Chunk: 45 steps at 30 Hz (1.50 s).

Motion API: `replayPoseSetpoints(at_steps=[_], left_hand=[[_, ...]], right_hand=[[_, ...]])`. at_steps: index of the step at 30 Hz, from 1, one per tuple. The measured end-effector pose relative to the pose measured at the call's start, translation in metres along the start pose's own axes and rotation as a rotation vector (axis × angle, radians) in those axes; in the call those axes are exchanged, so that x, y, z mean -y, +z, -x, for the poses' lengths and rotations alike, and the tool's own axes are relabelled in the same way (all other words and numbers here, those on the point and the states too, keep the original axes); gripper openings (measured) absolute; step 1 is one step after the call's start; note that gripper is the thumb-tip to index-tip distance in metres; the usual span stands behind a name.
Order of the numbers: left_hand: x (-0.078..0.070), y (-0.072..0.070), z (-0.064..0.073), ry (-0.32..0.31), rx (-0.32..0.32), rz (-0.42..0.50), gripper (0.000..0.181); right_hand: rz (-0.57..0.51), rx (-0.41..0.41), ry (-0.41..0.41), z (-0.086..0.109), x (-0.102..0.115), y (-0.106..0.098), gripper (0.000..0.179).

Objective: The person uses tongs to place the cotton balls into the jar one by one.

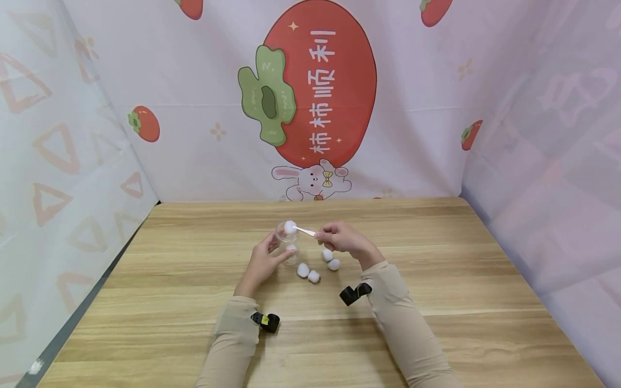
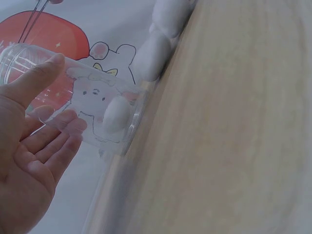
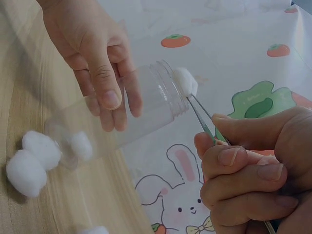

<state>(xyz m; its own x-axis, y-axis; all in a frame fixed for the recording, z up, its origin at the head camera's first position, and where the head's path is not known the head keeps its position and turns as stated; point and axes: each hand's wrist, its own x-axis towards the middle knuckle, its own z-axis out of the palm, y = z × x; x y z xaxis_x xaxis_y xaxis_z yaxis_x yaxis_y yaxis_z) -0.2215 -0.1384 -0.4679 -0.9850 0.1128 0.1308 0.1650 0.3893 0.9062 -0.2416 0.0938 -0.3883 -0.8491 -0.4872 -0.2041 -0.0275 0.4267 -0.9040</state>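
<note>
Upright on the table, a clear plastic jar has an open threaded mouth and one cotton ball at its bottom. My left hand grips the jar's side, thumb on one side and fingers on the other. In my right hand I pinch metal tweezers. Their tips hold another cotton ball at the jar's mouth. In the head view this held ball overlaps the rim; whether it touches the rim I cannot tell.
Several loose cotton balls lie in pairs on the wood-grain table, right of the jar and below my right hand. A printed cloth backdrop stands behind the table. Black wrist cameras sit on both sleeves.
</note>
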Motion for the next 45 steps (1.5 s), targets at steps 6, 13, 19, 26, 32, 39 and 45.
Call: replayPoseSetpoints(at_steps=[6,13,19,26,32,39,45], left_hand=[[0.0,0.0,0.0,-0.007,0.008,0.006,0.067],[0.0,0.0,-0.001,-0.009,0.003,-0.002,0.068],[-0.001,-0.001,0.0,-0.029,0.008,-0.006,0.068],[-0.004,-0.001,0.0,-0.027,0.011,0.012,0.068],[-0.003,-0.001,0.0,-0.028,0.01,0.02,0.067],[-0.002,-0.001,0.001,-0.022,0.005,0.015,0.066],[-0.002,-0.001,0.0,-0.025,0.005,0.007,0.067]], right_hand=[[-0.013,0.008,0.018,-0.001,0.0,0.0,0.023],[-0.05,0.038,0.033,0.0,0.0,-0.001,0.023],[-0.052,0.042,0.03,0.001,0.0,-0.001,0.025],[-0.056,0.037,0.023,0.005,0.0,-0.001,0.027],[-0.061,0.045,-0.011,0.009,-0.003,-0.001,0.027],[-0.071,0.042,-0.01,0.016,-0.009,-0.002,0.028],[-0.089,0.029,0.015,0.024,-0.015,-0.003,0.031]])
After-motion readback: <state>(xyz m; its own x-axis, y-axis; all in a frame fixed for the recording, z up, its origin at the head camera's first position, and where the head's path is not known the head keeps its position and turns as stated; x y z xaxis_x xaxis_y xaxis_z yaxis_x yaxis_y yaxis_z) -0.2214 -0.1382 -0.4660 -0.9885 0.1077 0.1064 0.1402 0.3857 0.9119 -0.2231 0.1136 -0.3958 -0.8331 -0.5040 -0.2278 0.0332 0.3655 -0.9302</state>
